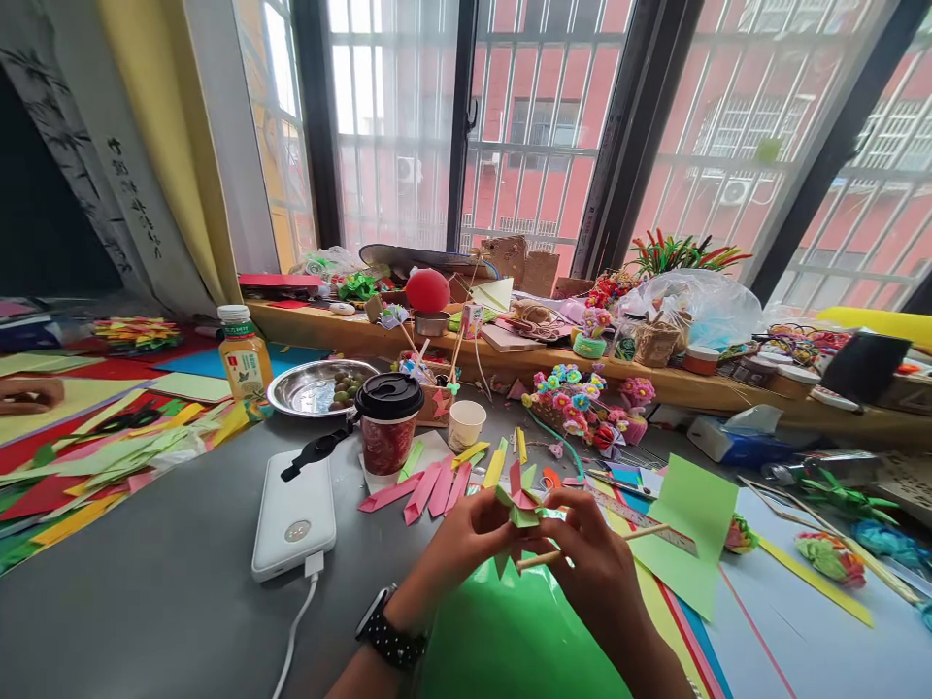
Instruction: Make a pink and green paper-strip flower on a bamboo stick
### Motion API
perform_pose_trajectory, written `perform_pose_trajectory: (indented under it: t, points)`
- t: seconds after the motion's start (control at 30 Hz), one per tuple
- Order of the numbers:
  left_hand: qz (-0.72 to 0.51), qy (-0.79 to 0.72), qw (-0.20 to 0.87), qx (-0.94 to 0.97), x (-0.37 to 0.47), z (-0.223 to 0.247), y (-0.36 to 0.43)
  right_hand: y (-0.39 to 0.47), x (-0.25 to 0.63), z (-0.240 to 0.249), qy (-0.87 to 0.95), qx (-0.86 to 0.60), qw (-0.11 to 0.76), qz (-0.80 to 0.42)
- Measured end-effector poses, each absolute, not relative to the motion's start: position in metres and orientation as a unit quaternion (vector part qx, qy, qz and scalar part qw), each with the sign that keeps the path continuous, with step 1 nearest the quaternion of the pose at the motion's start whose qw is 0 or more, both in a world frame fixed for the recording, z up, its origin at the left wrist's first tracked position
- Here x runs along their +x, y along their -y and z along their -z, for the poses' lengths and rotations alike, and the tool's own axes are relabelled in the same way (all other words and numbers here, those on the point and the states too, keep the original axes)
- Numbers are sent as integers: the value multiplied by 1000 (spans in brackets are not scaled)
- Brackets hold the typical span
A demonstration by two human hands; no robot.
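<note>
A green and pink folded-paper piece (522, 503) with pointed flaps sits between my hands. My left hand (466, 532) pinches it from the left side, fingers closed. My right hand (593, 549) is closed around a thin wooden stick (537, 560), and its fingertips also reach the paper's right edge. Just beyond my left hand lie several pink folded strips (429, 488), with yellow strips (495, 464) beside them. A light green paper sheet (691, 519) and a ruler (655, 524) are to the right of my right hand. Below my hands is a glossy green surface (524, 636).
A white power bank (295, 519) with a cable stands left, near a lidded coffee cup (389, 432), a metal plate (295, 388) of fruit and a juice bottle (246, 364). Craft flowers (575, 398) sit before the crowded sill. Another person's hand (30, 395) rests far left.
</note>
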State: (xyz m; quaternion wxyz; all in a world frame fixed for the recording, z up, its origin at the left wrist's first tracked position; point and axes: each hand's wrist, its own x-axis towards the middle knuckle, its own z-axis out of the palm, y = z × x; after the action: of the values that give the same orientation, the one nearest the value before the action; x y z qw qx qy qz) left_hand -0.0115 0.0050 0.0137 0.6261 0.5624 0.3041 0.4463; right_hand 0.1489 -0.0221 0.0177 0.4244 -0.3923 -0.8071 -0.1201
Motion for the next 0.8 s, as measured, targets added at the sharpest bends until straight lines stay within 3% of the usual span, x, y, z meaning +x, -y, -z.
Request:
perform_pose_trajectory:
  t: [0.27,0.8]
  points:
    - [-420,-302,659,546,-12,-11,-6,23,152,-27,769,-396,501,-41]
    - [-424,-238,661,571,-13,-10,-6,23,146,-24,731,-415,538,-61]
